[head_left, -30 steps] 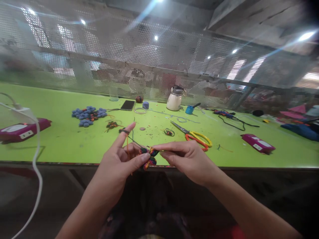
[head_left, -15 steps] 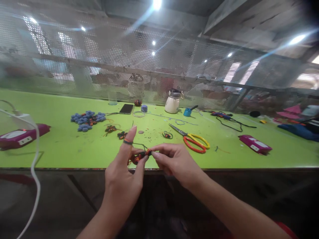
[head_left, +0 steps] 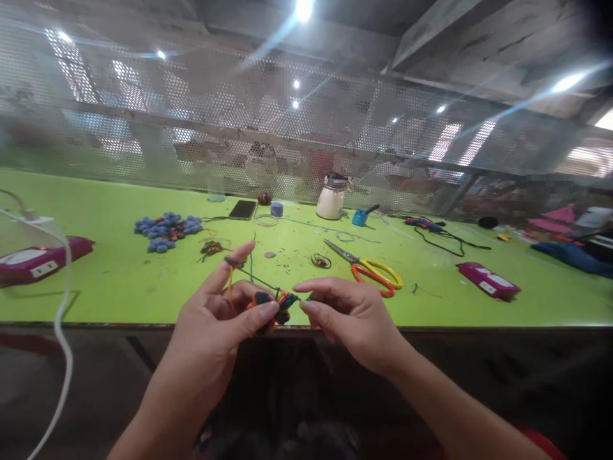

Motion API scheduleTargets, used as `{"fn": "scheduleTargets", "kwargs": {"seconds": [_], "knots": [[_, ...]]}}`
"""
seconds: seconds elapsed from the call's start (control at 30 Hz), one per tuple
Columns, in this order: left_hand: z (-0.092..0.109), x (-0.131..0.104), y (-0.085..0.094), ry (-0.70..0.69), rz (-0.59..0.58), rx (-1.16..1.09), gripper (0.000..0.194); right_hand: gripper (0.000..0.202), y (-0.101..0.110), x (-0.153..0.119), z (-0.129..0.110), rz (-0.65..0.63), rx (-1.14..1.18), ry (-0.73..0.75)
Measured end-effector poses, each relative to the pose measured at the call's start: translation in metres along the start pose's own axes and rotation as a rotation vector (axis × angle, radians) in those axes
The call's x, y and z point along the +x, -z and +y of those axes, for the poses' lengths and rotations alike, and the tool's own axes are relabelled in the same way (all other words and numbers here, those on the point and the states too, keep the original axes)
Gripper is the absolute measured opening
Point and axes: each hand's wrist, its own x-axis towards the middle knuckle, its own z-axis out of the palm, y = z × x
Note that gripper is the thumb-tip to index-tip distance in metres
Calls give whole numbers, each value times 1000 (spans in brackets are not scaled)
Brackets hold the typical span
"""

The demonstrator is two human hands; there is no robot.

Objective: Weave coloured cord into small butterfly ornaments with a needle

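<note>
My left hand (head_left: 215, 313) pinches a small multicoloured crochet piece (head_left: 283, 305) between thumb and fingers, just above the table's front edge. A dark yarn strand (head_left: 256, 278) is wound round its raised index finger and runs taut to the piece. My right hand (head_left: 352, 319) is close on the right, thumb and index nearly together at the piece's edge. A bit of dark green shows between them; what they grip is too small to tell. Beyond my hands lie a multicoloured crochet flower (head_left: 212, 248), a small yarn coil (head_left: 320, 260) and scissors (head_left: 371, 271) with red and yellow handles.
On the green table (head_left: 119, 287) are joined blue crochet flowers (head_left: 167, 230), a phone (head_left: 242, 209), yarn balls (head_left: 265, 197), a white jug (head_left: 332, 197) and a blue pot (head_left: 360, 217). Purple boxes (head_left: 488, 281) flank me; a white cable (head_left: 64, 319) hangs at left.
My left hand has turned and shifted left, so more of the crochet piece shows. My right hand has moved slightly right. The strand from the left index finger is now stretched straighter.
</note>
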Motion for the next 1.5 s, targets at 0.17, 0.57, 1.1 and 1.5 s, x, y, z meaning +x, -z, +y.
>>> {"fn": "scheduleTargets", "kwargs": {"seconds": [0.17, 0.57, 1.1, 1.5], "knots": [[4, -6, -5, -28, 62, 36, 76, 14, 13, 2, -12, -8, -340, 280], [4, -11, -9, -27, 55, 11, 65, 14, 30, 7, -20, -132, -533, 496], [-5, -5, -3, 139, 10, -33, 54, 18, 15, 4, -1, -160, 164, -138], [-6, 0, 1, -1, -157, 270, 54, 26, 5, 1, -19, -109, -4, -135]]}}
